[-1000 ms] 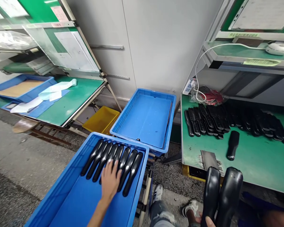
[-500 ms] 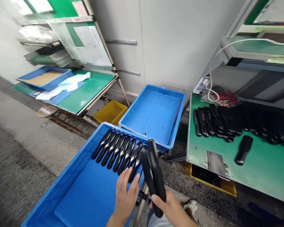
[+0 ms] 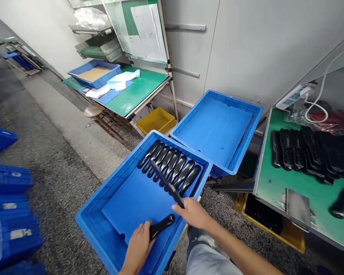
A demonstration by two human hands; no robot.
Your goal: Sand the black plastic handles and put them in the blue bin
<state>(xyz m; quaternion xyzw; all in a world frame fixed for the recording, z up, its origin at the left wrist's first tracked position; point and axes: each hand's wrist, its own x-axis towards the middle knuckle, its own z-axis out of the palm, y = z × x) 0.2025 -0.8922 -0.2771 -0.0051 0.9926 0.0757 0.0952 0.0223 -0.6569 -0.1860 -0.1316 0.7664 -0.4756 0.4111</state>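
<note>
My left hand (image 3: 139,242) is closed round one end of a glossy black handle-shaped piece (image 3: 163,223), held low over the bare liner of the near blue crate (image 3: 87,208). Higher up and to the right, my right hand (image 3: 193,212) grips the lower end of a second black handle-shaped piece (image 3: 167,185), which slants up to the left above the crate. Behind it, a row of similar black pieces (image 3: 172,164) lies side by side along the crate's far end; the held piece partly covers some of them.
Another blue crate (image 3: 218,122) adjoins the near one at the back. On the green bench (image 3: 271,185) at right lie many black pieces (image 3: 312,149), a metal plate (image 3: 298,206) and a power strip (image 3: 294,97). Blue bins (image 3: 14,217) stand at left; a stool (image 3: 93,110) stands behind.
The two black pieces that were together in my right hand are now apart, one in each hand. My left hand has moved down from the row. The view has shifted left.
</note>
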